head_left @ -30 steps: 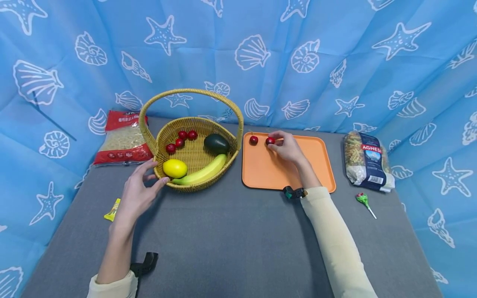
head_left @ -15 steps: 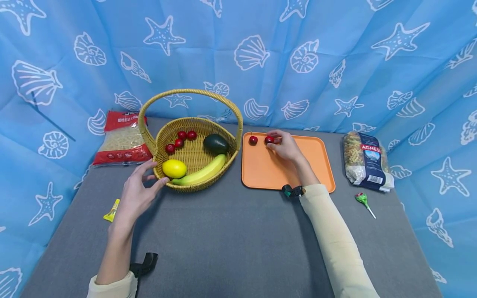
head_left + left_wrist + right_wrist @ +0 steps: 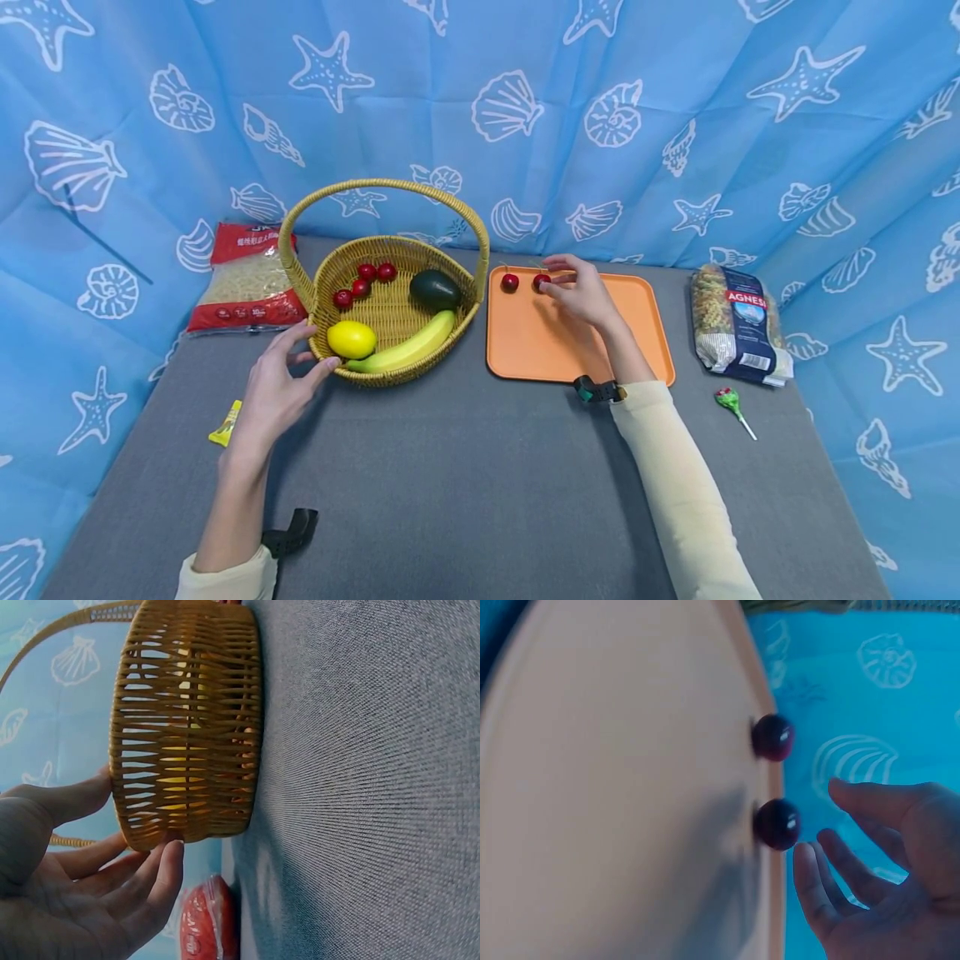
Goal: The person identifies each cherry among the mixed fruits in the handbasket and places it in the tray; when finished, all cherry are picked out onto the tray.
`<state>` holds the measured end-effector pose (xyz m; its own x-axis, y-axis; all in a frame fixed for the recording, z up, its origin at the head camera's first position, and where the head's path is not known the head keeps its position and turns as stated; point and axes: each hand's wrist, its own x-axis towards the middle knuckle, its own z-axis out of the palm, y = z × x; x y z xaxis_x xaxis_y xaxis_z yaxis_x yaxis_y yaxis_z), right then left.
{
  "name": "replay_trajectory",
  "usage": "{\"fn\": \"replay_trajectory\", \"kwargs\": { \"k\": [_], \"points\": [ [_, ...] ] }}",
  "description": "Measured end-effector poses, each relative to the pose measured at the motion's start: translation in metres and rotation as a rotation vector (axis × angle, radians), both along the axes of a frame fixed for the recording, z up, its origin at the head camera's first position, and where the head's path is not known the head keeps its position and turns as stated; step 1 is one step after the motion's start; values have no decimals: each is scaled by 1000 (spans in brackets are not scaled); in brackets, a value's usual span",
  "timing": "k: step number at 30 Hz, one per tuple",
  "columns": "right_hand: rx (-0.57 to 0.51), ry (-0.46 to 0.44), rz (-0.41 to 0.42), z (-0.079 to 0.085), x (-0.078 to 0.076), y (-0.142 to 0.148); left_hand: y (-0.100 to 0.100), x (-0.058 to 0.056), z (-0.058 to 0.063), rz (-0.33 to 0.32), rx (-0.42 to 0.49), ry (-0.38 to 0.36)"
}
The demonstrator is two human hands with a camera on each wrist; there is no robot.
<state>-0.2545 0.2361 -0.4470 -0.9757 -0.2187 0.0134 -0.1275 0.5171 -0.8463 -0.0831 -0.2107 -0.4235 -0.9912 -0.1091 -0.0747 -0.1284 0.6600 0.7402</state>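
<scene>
At the wicker basket's (image 3: 384, 377) front left side, my left hand (image 3: 279, 392) holds the rim between thumb and fingers. The left wrist view shows that hand (image 3: 90, 877) at the woven wall (image 3: 187, 742). Inside lie several red cherries (image 3: 361, 288), a lemon (image 3: 352, 340), a banana (image 3: 408, 346) and an avocado (image 3: 436, 290). On the orange tray (image 3: 532, 350) sit two cherries: the left cherry (image 3: 510, 282) and the right cherry (image 3: 541, 283). Beside the right one is my right hand (image 3: 585, 296), fingers spread; the right wrist view shows this hand (image 3: 885, 862) apart from both cherries.
A red pasta bag (image 3: 251, 279) stands behind the basket's left side. Right of the tray are an Agnesi pasta bag (image 3: 738, 325) and a lollipop (image 3: 731, 404). A small yellow packet (image 3: 225, 423) lies at left. A blue curtain (image 3: 480, 108) hangs behind the grey table (image 3: 465, 483).
My right hand has let go of the right cherry, its fingers have parted, and it has drawn back slightly to the right. My left hand stays at the basket.
</scene>
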Motion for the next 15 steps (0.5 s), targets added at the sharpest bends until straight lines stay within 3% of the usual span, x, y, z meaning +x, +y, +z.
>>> {"fn": "replay_trajectory", "kwargs": {
  "k": [7,15],
  "points": [
    [-79,74,0,23,19,-13,-1,-1,0,-3,3,-4],
    [-224,176,69,58,56,-38,-1,-1,0,-7,-1,-8]
  ]
}}
